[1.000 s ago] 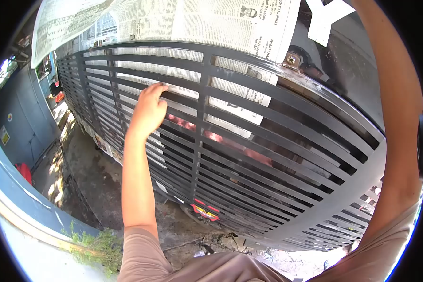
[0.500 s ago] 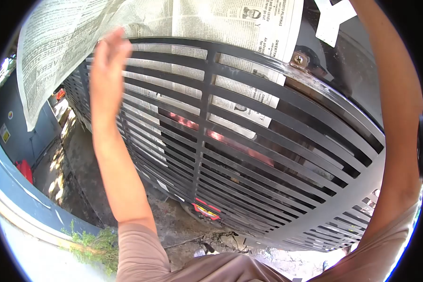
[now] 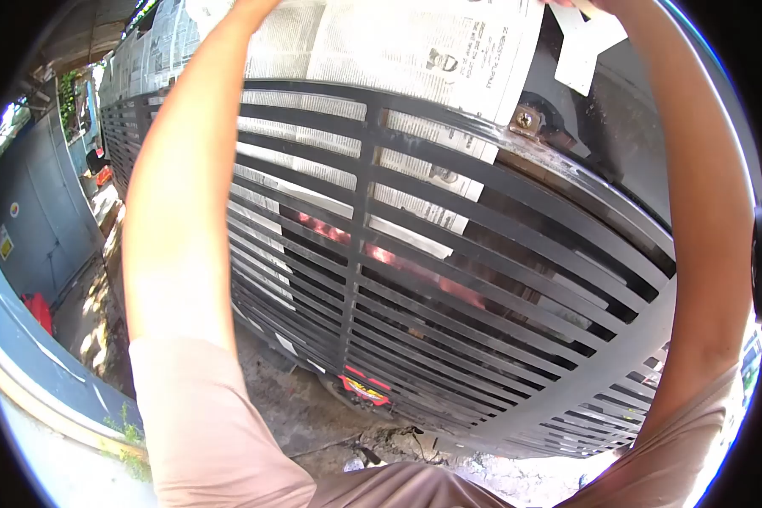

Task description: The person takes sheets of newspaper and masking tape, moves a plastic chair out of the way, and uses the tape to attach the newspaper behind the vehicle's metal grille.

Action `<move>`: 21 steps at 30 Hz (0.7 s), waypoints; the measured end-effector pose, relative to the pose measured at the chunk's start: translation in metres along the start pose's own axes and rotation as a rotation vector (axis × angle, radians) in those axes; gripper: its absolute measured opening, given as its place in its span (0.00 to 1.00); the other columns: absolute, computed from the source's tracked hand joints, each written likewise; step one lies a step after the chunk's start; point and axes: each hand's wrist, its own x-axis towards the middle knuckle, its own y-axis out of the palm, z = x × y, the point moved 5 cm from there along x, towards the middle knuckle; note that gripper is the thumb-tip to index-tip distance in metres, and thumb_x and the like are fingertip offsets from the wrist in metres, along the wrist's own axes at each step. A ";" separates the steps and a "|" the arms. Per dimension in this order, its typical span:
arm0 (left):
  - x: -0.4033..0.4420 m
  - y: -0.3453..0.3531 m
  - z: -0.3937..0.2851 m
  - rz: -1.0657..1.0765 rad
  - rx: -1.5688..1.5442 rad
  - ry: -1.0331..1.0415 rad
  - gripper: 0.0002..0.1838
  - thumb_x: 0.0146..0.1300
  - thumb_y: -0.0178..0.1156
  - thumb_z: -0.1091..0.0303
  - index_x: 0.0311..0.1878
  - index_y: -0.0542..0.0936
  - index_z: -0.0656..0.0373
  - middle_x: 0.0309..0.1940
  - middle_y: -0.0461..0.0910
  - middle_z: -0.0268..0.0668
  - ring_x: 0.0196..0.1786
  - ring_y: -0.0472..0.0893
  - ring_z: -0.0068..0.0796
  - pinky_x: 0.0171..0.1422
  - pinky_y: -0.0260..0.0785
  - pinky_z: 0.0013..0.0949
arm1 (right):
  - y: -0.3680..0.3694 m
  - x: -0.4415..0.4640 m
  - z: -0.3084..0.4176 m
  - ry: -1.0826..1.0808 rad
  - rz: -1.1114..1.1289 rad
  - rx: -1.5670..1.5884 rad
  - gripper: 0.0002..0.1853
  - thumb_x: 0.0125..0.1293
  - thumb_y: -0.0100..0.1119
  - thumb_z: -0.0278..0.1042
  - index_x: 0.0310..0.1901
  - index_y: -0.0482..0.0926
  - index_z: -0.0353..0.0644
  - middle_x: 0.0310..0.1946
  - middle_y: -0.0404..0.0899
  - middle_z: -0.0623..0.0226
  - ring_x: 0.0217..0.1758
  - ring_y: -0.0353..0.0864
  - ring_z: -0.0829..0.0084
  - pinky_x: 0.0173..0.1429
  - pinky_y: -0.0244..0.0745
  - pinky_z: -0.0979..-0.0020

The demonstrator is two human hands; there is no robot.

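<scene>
Sheets of printed newspaper [image 3: 381, 42] cover the upper side of a dark slatted metal grille [image 3: 368, 161], and more paper shows behind its slats. My left forearm [image 3: 186, 186] reaches up across the grille to the newspaper at the top; the hand itself is cut off by the upper frame edge. At the top right only a sliver of my right hand [image 3: 605, 4] shows, beside the paper's right edge and above a white Y-shaped piece [image 3: 577, 63] on a dark panel. A small pale strip is by its fingers, too cropped to tell whether it is held.
A rusty bracket with a screw [image 3: 527, 120] sits by the paper's lower right corner. A red-and-yellow badge [image 3: 364, 387] is low on the grille. Grey metal doors [image 3: 38, 212] and a red object [image 3: 38, 311] stand at left. Below is rough concrete ground [image 3: 288, 398].
My left hand has moved up out of the frame, and the loose newspaper sheet at the upper left no longer hangs down. My right hand's edge now shows at the top. The view has shifted slightly.
</scene>
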 end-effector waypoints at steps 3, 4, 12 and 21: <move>0.007 0.036 -0.026 0.096 0.281 -0.022 0.41 0.73 0.47 0.38 0.76 0.64 0.62 0.77 0.55 0.65 0.78 0.58 0.65 0.83 0.50 0.51 | -0.003 0.010 -0.018 0.036 0.051 -0.055 0.14 0.67 0.57 0.30 0.41 0.83 0.22 0.26 0.85 0.47 0.25 0.86 0.60 0.32 0.82 0.61; 0.002 0.037 -0.042 0.064 0.231 -0.135 0.42 0.73 0.46 0.38 0.78 0.62 0.62 0.78 0.55 0.64 0.79 0.57 0.64 0.83 0.48 0.52 | -0.003 0.010 -0.019 0.067 0.022 -0.044 0.14 0.67 0.58 0.30 0.40 0.83 0.23 0.27 0.85 0.47 0.26 0.87 0.60 0.32 0.82 0.61; -0.051 0.032 -0.088 -0.099 0.057 -0.327 0.43 0.75 0.40 0.35 0.81 0.57 0.59 0.80 0.53 0.57 0.82 0.52 0.56 0.83 0.43 0.59 | -0.045 -0.009 0.003 -0.074 -0.371 -0.177 0.16 0.66 0.66 0.41 0.38 0.86 0.32 0.27 0.84 0.59 0.27 0.80 0.66 0.33 0.76 0.62; -0.065 0.034 -0.060 -0.040 -0.062 -0.356 0.40 0.77 0.41 0.40 0.80 0.59 0.62 0.80 0.52 0.58 0.83 0.50 0.57 0.84 0.43 0.57 | -0.041 0.034 -0.025 -0.174 -0.225 -0.128 0.13 0.66 0.66 0.37 0.42 0.85 0.33 0.31 0.84 0.63 0.32 0.81 0.70 0.38 0.75 0.64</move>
